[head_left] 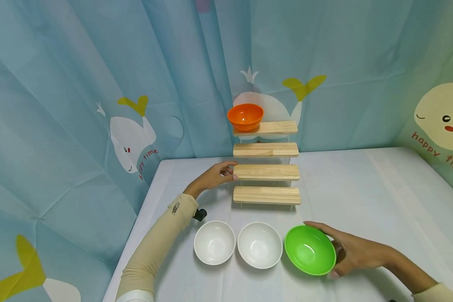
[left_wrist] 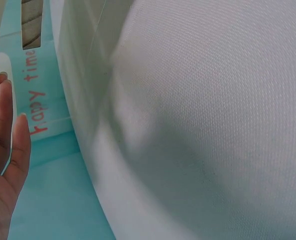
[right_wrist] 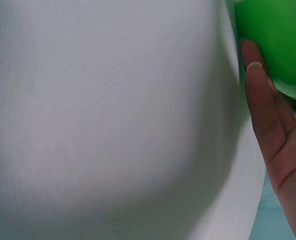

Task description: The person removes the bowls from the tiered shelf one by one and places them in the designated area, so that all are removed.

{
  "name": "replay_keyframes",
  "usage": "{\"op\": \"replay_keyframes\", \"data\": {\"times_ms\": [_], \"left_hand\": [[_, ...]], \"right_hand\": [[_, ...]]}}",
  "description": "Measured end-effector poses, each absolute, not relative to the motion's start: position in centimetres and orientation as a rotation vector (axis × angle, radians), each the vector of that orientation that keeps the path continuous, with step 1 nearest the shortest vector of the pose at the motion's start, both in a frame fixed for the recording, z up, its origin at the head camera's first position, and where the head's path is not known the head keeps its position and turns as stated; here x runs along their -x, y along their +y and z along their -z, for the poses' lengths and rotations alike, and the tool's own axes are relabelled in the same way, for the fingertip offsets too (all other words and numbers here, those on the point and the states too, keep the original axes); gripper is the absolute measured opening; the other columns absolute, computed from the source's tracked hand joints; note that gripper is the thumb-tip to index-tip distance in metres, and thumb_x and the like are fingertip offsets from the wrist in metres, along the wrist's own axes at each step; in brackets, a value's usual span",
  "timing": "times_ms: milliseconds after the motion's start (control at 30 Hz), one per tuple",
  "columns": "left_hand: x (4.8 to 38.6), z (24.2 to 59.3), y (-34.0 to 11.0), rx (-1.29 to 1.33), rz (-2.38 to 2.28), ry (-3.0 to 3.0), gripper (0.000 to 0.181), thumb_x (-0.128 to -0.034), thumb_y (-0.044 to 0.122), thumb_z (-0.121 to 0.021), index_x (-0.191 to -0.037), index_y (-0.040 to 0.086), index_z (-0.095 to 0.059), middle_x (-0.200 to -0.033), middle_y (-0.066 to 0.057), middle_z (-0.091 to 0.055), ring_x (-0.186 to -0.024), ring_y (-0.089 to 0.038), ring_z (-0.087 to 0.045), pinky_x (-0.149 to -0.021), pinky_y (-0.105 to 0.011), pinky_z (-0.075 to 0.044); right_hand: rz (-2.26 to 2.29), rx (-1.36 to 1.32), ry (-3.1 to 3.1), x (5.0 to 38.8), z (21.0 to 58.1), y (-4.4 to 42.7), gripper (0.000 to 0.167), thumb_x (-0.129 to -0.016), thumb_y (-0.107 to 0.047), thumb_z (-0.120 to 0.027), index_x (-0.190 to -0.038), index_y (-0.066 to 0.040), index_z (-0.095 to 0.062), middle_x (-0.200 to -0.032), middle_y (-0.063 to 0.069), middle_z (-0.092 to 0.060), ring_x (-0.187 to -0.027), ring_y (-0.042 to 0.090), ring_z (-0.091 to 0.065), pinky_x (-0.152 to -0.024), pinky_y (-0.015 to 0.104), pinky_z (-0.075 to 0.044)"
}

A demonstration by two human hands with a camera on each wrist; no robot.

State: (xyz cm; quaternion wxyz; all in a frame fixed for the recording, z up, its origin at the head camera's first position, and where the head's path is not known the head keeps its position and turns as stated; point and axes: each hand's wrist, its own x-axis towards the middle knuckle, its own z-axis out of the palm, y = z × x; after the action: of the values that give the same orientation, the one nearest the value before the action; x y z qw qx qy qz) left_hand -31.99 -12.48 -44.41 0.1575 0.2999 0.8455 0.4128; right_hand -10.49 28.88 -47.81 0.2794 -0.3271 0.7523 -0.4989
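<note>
In the head view a four-tier wooden shelf rack (head_left: 266, 172) stands on the table. My left hand (head_left: 213, 176) holds the left end of its third board from the top, thumb at the front and fingers toward the back; in the left wrist view the hand (left_wrist: 3, 155) shows at the left edge. My right hand (head_left: 358, 253) grips the right side of a green bowl (head_left: 310, 250). The right wrist view has that hand (right_wrist: 277, 125) with its fingers against the green bowl (right_wrist: 280, 42). Left of the green bowl are two white bowls (head_left: 214, 243), (head_left: 260, 245).
An orange bowl (head_left: 245, 117) sits on the left part of the top board. A blue curtain (head_left: 196, 63) with whale prints hangs behind the white table (head_left: 362, 188) and along its left side. Near my left wrist is a small black object (head_left: 200, 214).
</note>
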Motion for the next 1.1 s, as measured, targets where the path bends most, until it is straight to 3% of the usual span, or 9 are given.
{"op": "replay_keyframes", "data": {"times_ms": [267,433,667,1100], "left_hand": [[32.1,44.5,-12.5,-0.853,-1.187,2.418,0.057,-0.0991,0.025,-0.066,-0.151,0.012,-0.046,-0.124,-0.013,-0.063,-0.116,-0.024,-0.059,-0.104,-0.04,-0.047],[32.1,44.6,-12.6,-0.85,-1.189,2.417,0.058,-0.0997,0.025,-0.065,-0.152,0.009,-0.044,-0.124,-0.013,-0.063,-0.116,-0.025,-0.058,-0.104,-0.04,-0.047],[31.9,44.5,-12.5,-0.852,-1.172,2.428,0.059,-0.0999,0.026,-0.065,-0.152,0.009,-0.044,-0.124,-0.014,-0.062,-0.116,-0.026,-0.058,-0.103,-0.041,-0.048],[31.9,44.4,-12.4,-0.842,-1.159,2.431,0.061,-0.1002,0.027,-0.064,-0.153,0.008,-0.042,-0.123,-0.013,-0.062,-0.116,-0.027,-0.059,-0.102,-0.041,-0.048]], "right_hand": [[1.382,0.824,2.005,10.6,47.6,29.5,0.103,-0.085,-0.007,-0.07,-0.163,-0.014,-0.002,-0.157,-0.02,-0.028,-0.107,0.02,-0.068,-0.075,0.032,-0.056],[1.457,0.861,2.065,11.1,46.8,30.2,0.101,-0.084,-0.005,-0.071,-0.162,-0.012,-0.008,-0.16,-0.014,-0.025,-0.1,0.021,-0.066,-0.067,0.032,-0.058],[1.438,0.887,2.327,12.1,43.4,31.2,0.099,-0.082,0.001,-0.074,-0.161,-0.012,-0.015,-0.155,-0.017,-0.031,-0.095,0.019,-0.066,-0.065,0.031,-0.057],[1.473,0.971,2.606,16.0,37.8,29.9,0.1,-0.078,0.014,-0.074,-0.16,-0.01,-0.021,-0.149,-0.006,-0.044,-0.08,0.015,-0.07,-0.067,0.029,-0.057]]}}
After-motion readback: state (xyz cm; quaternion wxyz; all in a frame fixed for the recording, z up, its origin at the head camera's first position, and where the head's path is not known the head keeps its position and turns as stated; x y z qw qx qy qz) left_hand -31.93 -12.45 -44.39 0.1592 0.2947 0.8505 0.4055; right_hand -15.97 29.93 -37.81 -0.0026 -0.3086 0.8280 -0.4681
